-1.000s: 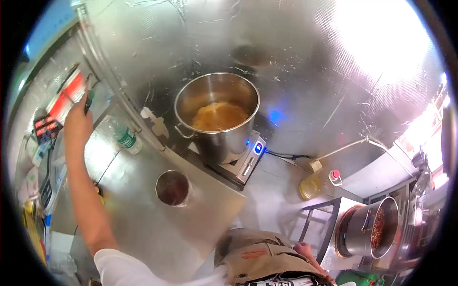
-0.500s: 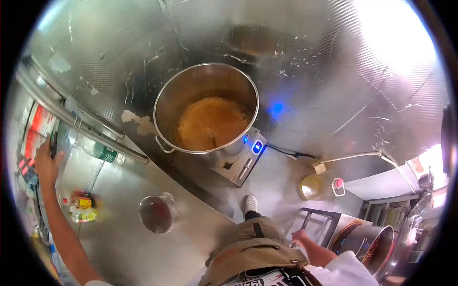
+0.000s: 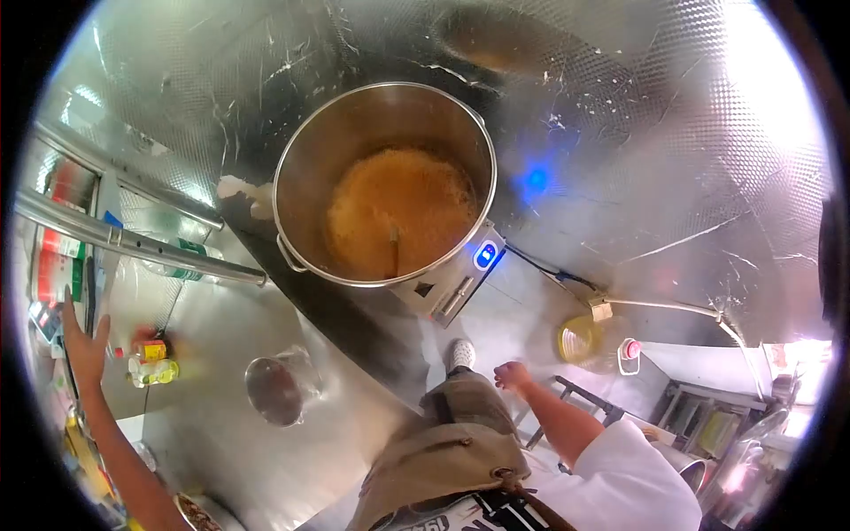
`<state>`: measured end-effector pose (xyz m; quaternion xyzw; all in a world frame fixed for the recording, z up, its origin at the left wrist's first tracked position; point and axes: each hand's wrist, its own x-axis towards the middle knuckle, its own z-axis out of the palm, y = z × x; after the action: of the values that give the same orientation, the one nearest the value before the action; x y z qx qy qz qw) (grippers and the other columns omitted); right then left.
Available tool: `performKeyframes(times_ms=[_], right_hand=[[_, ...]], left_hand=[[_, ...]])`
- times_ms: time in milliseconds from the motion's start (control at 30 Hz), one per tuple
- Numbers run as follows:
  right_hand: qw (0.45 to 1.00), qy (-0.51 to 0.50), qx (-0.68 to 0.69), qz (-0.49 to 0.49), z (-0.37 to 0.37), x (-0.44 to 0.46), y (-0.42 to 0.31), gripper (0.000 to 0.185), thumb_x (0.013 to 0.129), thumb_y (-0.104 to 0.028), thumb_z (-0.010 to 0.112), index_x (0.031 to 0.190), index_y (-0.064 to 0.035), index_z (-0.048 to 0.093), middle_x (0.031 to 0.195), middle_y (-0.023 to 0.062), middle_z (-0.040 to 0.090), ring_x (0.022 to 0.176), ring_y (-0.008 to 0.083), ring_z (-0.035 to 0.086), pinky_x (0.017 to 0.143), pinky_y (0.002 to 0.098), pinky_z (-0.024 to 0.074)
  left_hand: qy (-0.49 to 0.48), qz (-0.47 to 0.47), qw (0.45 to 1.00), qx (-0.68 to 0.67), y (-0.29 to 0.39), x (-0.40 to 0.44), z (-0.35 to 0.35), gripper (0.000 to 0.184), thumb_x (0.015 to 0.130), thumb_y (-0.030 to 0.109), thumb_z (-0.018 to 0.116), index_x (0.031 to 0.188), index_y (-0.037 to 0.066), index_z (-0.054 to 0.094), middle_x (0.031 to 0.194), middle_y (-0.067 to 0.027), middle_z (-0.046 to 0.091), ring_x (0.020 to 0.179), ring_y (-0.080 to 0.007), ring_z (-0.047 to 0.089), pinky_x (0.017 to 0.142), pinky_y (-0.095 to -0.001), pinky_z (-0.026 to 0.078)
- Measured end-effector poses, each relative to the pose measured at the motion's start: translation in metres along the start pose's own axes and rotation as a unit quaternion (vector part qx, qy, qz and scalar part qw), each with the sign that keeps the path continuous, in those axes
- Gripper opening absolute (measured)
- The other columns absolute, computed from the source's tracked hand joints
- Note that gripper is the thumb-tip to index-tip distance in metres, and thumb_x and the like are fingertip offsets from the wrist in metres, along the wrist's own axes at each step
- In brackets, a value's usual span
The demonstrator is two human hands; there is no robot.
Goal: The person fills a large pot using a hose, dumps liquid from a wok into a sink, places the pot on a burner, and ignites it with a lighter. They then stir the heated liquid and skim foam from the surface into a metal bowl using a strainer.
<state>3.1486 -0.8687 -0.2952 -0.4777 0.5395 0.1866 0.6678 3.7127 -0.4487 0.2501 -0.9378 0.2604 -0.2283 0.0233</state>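
My left hand point(image 3: 86, 351) is at the far left beside the shelf goods, fingers stretched out and thumb apart, with nothing visible in it. Just above its fingertips are a dark upright strip point(image 3: 90, 288) and red, white and green packages point(image 3: 57, 265). My right hand point(image 3: 511, 376) hangs in front of my body over the floor, fingers loosely curled, and no object shows in it. Ahead, a large steel pot point(image 3: 292, 177) holds brownish-orange liquid point(image 3: 398, 199), with a handle-like stick point(image 3: 394, 252) standing in it. The pot rests on a cooker point(image 3: 456, 288) with a lit blue display.
A round container point(image 3: 274, 392) and small bottles point(image 3: 152, 361) stand on the steel counter point(image 3: 212, 442) at left. A metal rail point(image 3: 159, 250) crosses above it. On the right are a yellowish jug point(image 3: 580, 341), a dark-framed stool point(image 3: 580, 394) and a steel pot point(image 3: 682, 465).
My view has shifted, bringing the pot nearer. My right hand has moved up and left, away from the stool. My left hand is lower, slightly away from the dark item at the shelf.
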Motion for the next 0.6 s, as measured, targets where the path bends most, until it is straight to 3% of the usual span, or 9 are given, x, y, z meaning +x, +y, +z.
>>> performKeyframes(times_ms=[167,200,267,333,367,400,467,533,600], right_hand=[[0.992,0.052,-0.099,0.062,0.004,0.014,0.018,0.022,0.080,-0.021,0.061,0.087,-0.0004,0.062,0.073,0.0089,0.064,0.060,0.0174,0.062,0.051,0.0291,0.0487],[0.965,0.019,-0.259,-0.024,-0.004,0.033,0.035,0.020,0.079,-0.020,0.061,0.087,-0.0015,0.062,0.074,0.0084,0.064,0.062,0.0180,0.062,0.051,0.0300,0.0490],[0.809,-0.058,-0.555,-0.186,-0.021,0.069,0.072,0.018,0.079,-0.019,0.061,0.088,-0.0039,0.061,0.076,0.0073,0.064,0.065,0.0193,0.063,0.052,0.0316,0.0498],[0.648,-0.082,-0.732,-0.194,-0.021,0.058,0.048,0.015,0.078,-0.020,0.060,0.089,-0.0104,0.059,0.082,0.0038,0.063,0.075,0.0206,0.063,0.057,0.0344,0.0509],[0.852,-0.106,-0.504,-0.089,-0.037,0.097,0.083,0.012,0.079,-0.021,0.057,0.089,-0.0144,0.056,0.081,0.0009,0.060,0.074,0.0195,0.060,0.060,0.0362,0.0500],[0.696,-0.107,-0.683,-0.195,-0.044,0.094,0.082,0.009,0.078,-0.021,0.056,0.086,-0.0168,0.056,0.077,0.0010,0.055,0.071,0.0185,0.057,0.061,0.0356,0.0484],[0.262,-0.083,-0.885,-0.375,-0.047,0.087,0.065,0.005,0.077,-0.019,0.052,0.080,-0.0215,0.055,0.069,0.0012,0.047,0.067,0.0165,0.052,0.063,0.0344,0.0451],[0.808,-0.135,-0.512,-0.258,-0.041,0.085,0.051,0.004,0.074,-0.019,0.052,0.075,-0.0209,0.055,0.067,0.0021,0.047,0.069,0.0165,0.052,0.065,0.0325,0.0437],[0.573,-0.016,-0.742,-0.348,-0.017,0.050,0.040,0.007,0.073,-0.019,0.053,0.068,-0.0157,0.055,0.067,0.0050,0.051,0.073,0.0181,0.055,0.063,0.0327,0.0435]], left_hand=[[0.081,-0.004,0.993,-0.080,0.034,-0.041,-0.040,0.059,0.086,0.009,0.057,0.139,0.001,0.032,0.139,-0.0179,0.039,0.129,-0.0277,0.037,0.106,-0.0381,0.027],[0.097,-0.015,0.990,-0.101,0.035,-0.055,-0.042,0.057,0.086,0.009,0.057,0.138,0.001,0.034,0.138,-0.0177,0.040,0.128,-0.0272,0.038,0.106,-0.0379,0.028],[0.124,-0.045,0.982,-0.138,0.031,-0.093,-0.041,0.053,0.087,0.008,0.056,0.136,0.000,0.037,0.136,-0.0172,0.043,0.125,-0.0263,0.041,0.104,-0.0377,0.029],[0.107,-0.071,0.978,-0.162,0.050,-0.135,-0.043,0.047,0.087,0.008,0.056,0.131,-0.002,0.044,0.130,-0.0163,0.049,0.120,-0.0258,0.047,0.102,-0.0370,0.033],[0.082,-0.068,0.986,-0.126,0.058,-0.155,-0.044,0.044,0.086,0.007,0.058,0.127,-0.003,0.047,0.127,-0.0162,0.052,0.118,-0.0258,0.048,0.101,-0.0366,0.035],[0.085,-0.103,0.983,-0.127,0.054,-0.180,-0.035,0.039,0.085,0.006,0.059,0.122,-0.004,0.052,0.122,-0.0159,0.055,0.112,-0.0263,0.052,0.098,-0.0367,0.038],[0.081,-0.111,0.981,-0.138,0.054,-0.215,-0.019,0.030,0.084,0.005,0.060,0.112,-0.004,0.057,0.108,-0.0162,0.062,0.100,-0.0270,0.058,0.090,-0.0363,0.043],[0.058,-0.198,0.962,-0.179,0.037,-0.273,0.017,0.025,0.084,0.009,0.061,0.105,-0.005,0.060,0.100,-0.0179,0.063,0.094,-0.0270,0.059,0.085,-0.0348,0.045],[0.002,-0.205,0.968,-0.146,0.026,-0.321,0.058,0.024,0.083,0.011,0.062,0.101,-0.005,0.060,0.097,-0.0192,0.062,0.091,-0.0274,0.060,0.082,-0.0344,0.046]])
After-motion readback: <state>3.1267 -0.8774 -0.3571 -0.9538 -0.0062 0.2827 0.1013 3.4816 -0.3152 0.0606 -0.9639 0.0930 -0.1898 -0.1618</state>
